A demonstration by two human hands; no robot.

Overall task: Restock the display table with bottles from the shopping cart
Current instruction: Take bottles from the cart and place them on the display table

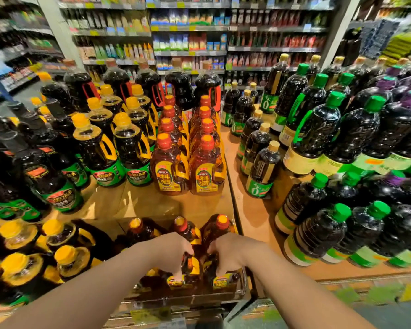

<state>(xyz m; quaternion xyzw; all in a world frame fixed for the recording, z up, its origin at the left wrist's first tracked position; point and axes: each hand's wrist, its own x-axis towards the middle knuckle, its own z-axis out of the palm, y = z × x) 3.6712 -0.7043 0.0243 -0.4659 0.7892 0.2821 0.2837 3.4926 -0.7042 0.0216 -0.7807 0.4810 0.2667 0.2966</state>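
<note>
Both hands are down in the cart [241, 284]: left hand [173, 252] and right hand [230, 254] each have fingers clamped on an amber bottle [188, 264] handle. Pickup step, I'd say. Next: lift both clear onto the bare tabletop [152, 205] near its front edge, before the amber rows.

**Bottles on the table, hands low at six o'clock**

The display table [152, 205] held two rows of bottles [188, 143] at twelve o'clock, handled bottles [109, 138] at ten, stacked bottles [342, 143] at two to three. At six, the left hand [173, 251] and right hand [230, 254] each gripped a near bottle [188, 233]. Store shelves [190, 39] stood behind.
</note>
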